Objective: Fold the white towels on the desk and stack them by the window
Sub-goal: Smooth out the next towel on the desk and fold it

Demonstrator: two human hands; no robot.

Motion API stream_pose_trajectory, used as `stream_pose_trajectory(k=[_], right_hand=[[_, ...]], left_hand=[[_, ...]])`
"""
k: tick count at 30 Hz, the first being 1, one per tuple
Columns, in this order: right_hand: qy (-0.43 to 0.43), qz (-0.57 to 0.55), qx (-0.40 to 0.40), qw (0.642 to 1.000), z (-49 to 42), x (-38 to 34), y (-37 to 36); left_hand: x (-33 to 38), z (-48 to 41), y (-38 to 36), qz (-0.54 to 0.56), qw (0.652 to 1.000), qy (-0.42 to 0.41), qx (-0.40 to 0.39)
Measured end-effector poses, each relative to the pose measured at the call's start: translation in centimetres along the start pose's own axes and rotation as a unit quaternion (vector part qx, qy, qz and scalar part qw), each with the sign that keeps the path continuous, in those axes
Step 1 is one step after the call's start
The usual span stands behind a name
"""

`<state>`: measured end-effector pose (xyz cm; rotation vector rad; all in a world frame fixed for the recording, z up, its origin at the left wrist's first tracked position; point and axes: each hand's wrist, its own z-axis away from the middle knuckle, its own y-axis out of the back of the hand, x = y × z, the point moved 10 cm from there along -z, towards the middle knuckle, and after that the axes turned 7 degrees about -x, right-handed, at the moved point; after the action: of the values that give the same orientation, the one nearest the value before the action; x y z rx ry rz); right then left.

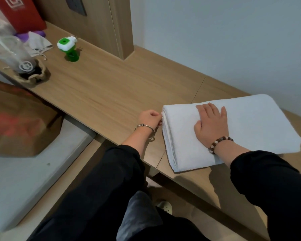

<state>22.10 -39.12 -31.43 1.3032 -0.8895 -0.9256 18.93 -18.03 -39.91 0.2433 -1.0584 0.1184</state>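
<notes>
The white towel [250,122] lies folded into a thick, many-layered rectangle at the right end of the desk [111,87], its far side close to the pale wall and its near corner close to the desk's front edge. My right hand [211,124] lies flat on top of it, fingers straight and a little spread, palm pressing the layers down. My left hand [150,118] is curled at the towel's left side, fingertips pinching the stacked edges there, as far as I can make out. I judge the towel soft and limp, with no stiffness of its own. It is light enough for me but bulky, and its layers will likely slide and splay if I lift it by one edge. The terry looks grippy rather than slick, and nothing about it is fragile. To carry it I would slip one palm under the fold and lay the other flat on top, so the stack stays square. No window shows from here.
</notes>
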Motion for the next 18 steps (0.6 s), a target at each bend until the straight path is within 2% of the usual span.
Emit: stream_pose_trajectory(k=[3, 6, 9, 14, 18], right_hand=[[-0.006, -0.002, -0.006, 1.0, 0.0, 0.0, 0.0], [-0.01, 0.003, -0.006, 1.0, 0.1, -0.2, -0.1], [-0.018, 0.012, -0.009, 1.0, 0.3, -0.3, -0.1], [-0.086, 0.025, -0.044, 0.995, 0.8, -0.6, -0.7], [-0.12, 0.029, -0.066, 0.99, 0.9, -0.5, -1.1]], left_hand=[[-1.9, 1.9, -1.2, 0.044, 0.993, 0.068, -0.082], [-3.2, 3.7, -2.2, 0.038, 0.98, 0.111, -0.162], [-3.0, 3.7, -1.8, 0.003, 0.988, 0.114, -0.106], [-2.8, 2.7, -0.7, 0.032, 0.992, 0.117, 0.029], [-1.2, 2.3, -0.5, -0.037, 0.996, 0.074, 0.038]])
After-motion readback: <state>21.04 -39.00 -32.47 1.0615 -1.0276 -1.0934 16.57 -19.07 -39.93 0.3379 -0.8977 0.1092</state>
